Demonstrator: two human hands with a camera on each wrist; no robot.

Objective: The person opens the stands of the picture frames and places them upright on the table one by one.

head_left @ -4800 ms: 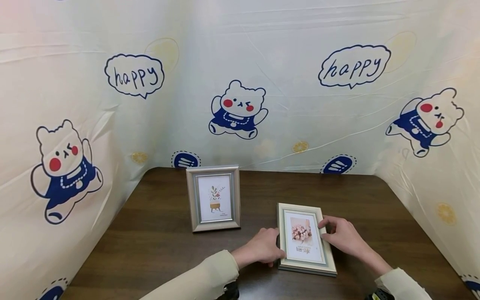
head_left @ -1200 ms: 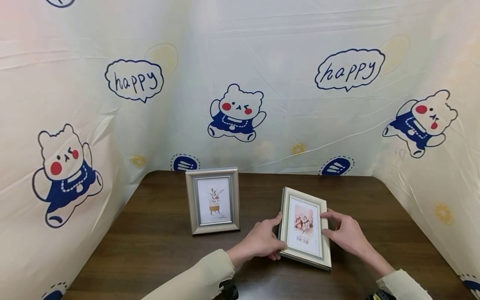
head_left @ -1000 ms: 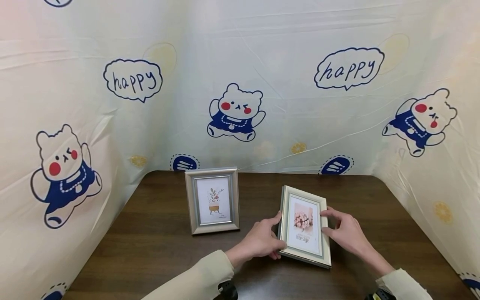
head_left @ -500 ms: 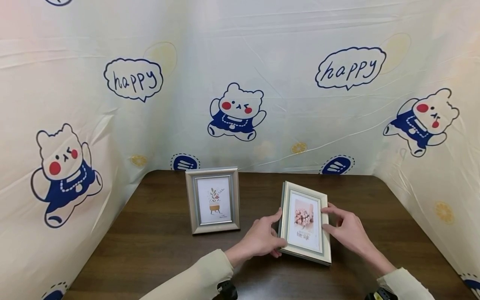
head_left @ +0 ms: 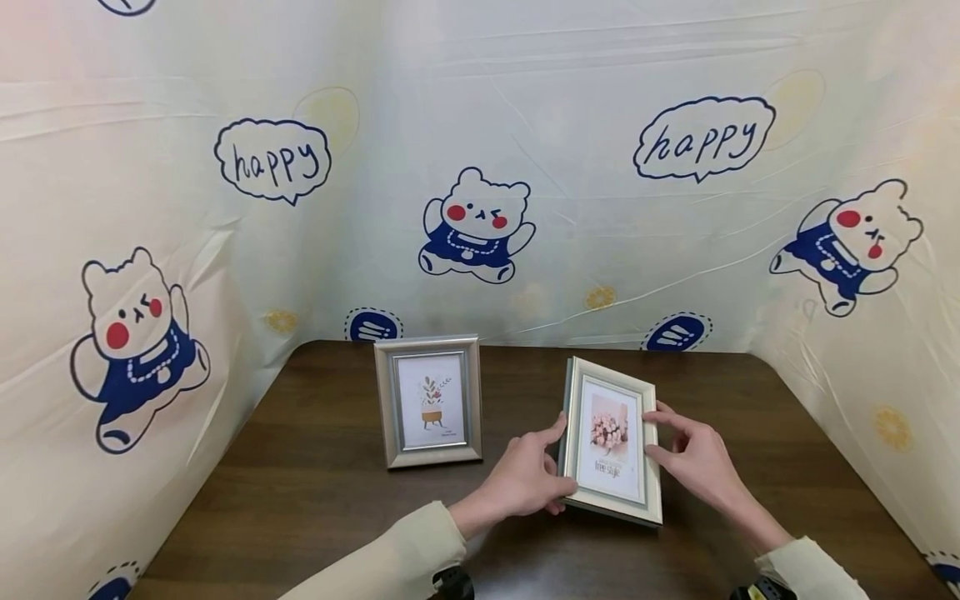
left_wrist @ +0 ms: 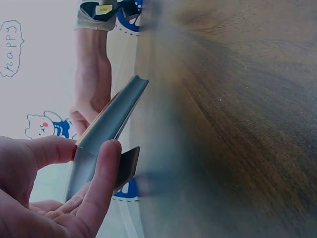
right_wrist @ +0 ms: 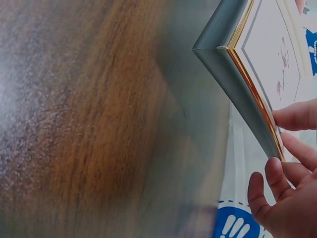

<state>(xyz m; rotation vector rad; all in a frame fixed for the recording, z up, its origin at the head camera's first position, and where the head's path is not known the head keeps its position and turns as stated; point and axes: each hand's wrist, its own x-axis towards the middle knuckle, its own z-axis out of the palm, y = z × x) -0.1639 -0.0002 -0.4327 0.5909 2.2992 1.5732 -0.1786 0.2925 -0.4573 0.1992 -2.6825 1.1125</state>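
Note:
A cream picture frame (head_left: 573, 433) with a pink flower print leans back, lifted and tilted, at the right middle of the table. My left hand (head_left: 517, 477) grips its left side, thumb on the front and fingers behind. On the opposite side my right hand (head_left: 697, 462) pinches the edge, with thumb and fingertips at the border. Seen edge-on in the left wrist view, the frame (left_wrist: 110, 121) has a dark support flap (left_wrist: 129, 169) standing out behind it, close to a left finger. The right wrist view shows the frame's lower corner (right_wrist: 213, 57) above the wood.
A second picture frame (head_left: 382, 408), with a potted plant print, stands upright to the left on the brown wooden table (head_left: 300, 475). Behind the table and along both sides hangs a pale curtain (head_left: 577, 233) with bear prints.
From lying almost flat several seconds ago, the flower frame has been raised and tilted toward the camera. Its top edge rose slightly more during the last second, both hands staying on its sides.

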